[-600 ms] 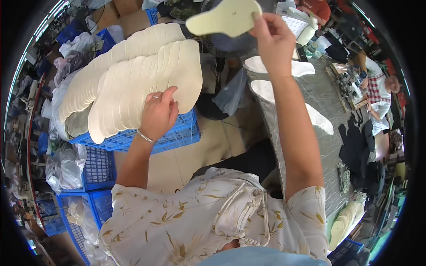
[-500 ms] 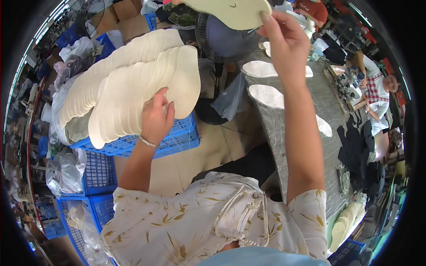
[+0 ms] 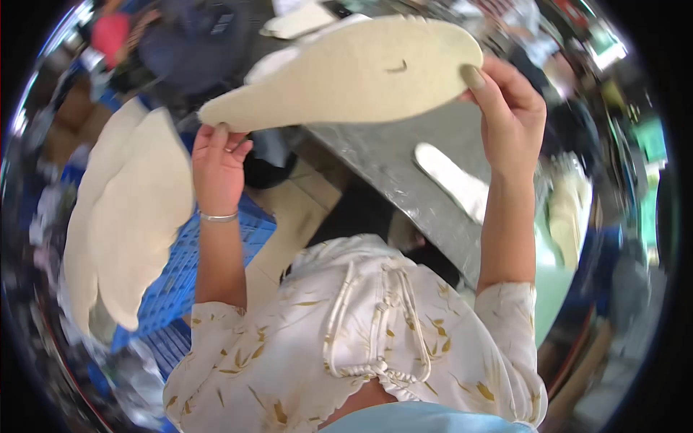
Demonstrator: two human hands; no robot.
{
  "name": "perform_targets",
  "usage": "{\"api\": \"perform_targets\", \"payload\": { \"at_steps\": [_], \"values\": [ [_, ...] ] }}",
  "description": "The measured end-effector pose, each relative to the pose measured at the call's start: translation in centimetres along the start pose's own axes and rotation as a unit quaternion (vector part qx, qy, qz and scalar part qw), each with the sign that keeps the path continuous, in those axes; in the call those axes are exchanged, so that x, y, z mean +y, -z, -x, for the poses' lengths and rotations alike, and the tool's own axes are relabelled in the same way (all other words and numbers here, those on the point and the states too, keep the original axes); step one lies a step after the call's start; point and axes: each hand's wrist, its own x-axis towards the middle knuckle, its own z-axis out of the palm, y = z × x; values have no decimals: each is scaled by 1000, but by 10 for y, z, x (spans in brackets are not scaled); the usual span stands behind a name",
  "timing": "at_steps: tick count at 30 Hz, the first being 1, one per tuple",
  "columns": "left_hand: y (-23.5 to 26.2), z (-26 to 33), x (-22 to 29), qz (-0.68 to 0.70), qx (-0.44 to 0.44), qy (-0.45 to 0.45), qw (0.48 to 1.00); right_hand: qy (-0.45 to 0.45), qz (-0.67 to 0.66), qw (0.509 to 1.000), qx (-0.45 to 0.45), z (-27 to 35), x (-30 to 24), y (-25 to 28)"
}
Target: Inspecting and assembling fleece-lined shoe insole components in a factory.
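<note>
Insole (image 3: 346,81) spans from my left fingers (image 3: 215,141), closed on its narrow end, to my right fingers (image 3: 491,95), pinching its broad end; likely a positioning step, calling next for steady grips.

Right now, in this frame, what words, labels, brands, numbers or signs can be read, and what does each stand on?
Readable text: none.
Cream sole-shaped piece: one small dark hooked mark; I cannot tell whether it is a character.
Dark round fan: pale marks, too blurred to read.
Patterned top: leaf print, no visible lettering.
</note>
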Motion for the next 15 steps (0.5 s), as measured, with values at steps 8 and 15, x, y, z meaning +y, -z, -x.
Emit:
{"api": "perform_targets", "payload": {
  "at_steps": [8, 15],
  "values": [
    [-95, 10, -129, -78, -144, 220, 962, -250, 164, 943, 149, 120, -12, 174],
    [-145, 29, -206, -190, -165, 320, 913, -386, 249, 859, 228, 208, -2, 226]
  ]
}}
